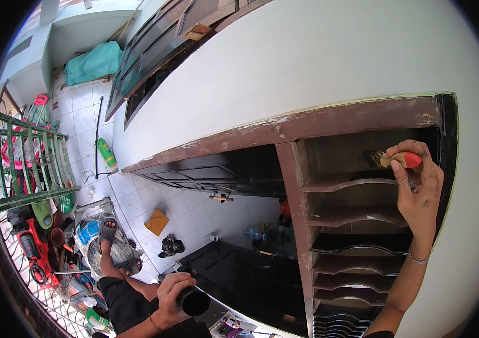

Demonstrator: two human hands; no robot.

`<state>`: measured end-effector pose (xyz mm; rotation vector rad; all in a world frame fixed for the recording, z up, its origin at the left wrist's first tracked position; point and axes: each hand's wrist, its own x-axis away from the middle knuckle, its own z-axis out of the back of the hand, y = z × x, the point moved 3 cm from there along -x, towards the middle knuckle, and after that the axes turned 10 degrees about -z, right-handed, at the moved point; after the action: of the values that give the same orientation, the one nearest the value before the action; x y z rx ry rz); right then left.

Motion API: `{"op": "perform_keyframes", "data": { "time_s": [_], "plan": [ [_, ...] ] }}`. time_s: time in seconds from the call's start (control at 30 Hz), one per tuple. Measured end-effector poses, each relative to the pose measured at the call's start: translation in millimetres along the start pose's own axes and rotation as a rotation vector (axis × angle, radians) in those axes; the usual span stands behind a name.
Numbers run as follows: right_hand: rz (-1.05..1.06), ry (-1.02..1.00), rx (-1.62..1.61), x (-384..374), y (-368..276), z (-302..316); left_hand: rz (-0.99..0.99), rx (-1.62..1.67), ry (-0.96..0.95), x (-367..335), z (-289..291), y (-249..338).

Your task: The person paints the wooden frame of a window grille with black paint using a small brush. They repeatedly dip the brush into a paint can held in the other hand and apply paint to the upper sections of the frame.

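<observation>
My right hand (423, 188) pinches a paintbrush (410, 159) with a red-tipped handle. Its dark bristles point left into the top section of a louvered frame (290, 188). Brown, wavy-edged slats (358, 215) cross this frame; one slat and the right upright look glossy black. Whether the bristles touch the wood I cannot tell. Down by my legs, my left hand (171, 296) is wrapped round a black cup-like container (193, 302). What it holds inside is too dark to make out. Dark smudges mark the fingers of my right hand.
My sandalled feet stand on a stained, raised support (116, 256) above white floor tiles. A black panelled door (222, 172) stands beside the frame. Left are a green metal railing (31, 141), a red power machine (34, 253) and a green bottle (106, 153). An open window (160, 50) juts out above.
</observation>
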<state>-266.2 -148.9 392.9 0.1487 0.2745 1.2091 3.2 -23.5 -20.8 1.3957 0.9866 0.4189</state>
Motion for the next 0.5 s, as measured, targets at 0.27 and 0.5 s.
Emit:
{"op": "perform_keyframes", "data": {
  "time_s": [0.27, 0.5],
  "plan": [
    [0.107, 0.061, 0.135, 8.2, 33.9, -37.9, -0.062, -0.023, -0.02, -3.6, -2.6, 5.0],
    [0.189, -0.1, 0.28, 4.2, 44.3, -54.0, -0.002, 0.039, -0.059, 7.4, -6.0, 3.1]
  ]
}}
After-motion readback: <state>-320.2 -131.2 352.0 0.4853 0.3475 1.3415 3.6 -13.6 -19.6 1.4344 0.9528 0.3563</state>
